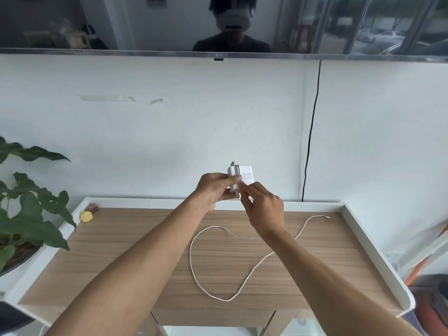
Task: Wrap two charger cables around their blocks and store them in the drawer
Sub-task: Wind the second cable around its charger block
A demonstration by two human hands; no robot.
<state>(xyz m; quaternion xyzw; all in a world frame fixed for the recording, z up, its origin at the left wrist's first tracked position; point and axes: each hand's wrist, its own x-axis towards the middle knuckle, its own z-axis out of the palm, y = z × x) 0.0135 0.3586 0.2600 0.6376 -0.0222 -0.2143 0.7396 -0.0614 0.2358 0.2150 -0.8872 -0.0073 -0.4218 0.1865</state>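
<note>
We hold a charger block [242,176] between our left hand [213,187] and right hand [264,209], above the counter's [121,238] back edge. A cable [190,253] lies looped on the counter, and a plant [31,214] stands to the left.

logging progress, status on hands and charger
Left hand grips charger block, right hand pinches cable at it. Rest of cable loose in a loop on table. Nothing in the way.

Likely home living room: wall TV [150,23], potted plant [31,214].

The tabletop [121,238] is bare at left, with a looping cable [226,300] mid-right and a raised rim [145,202].
</note>
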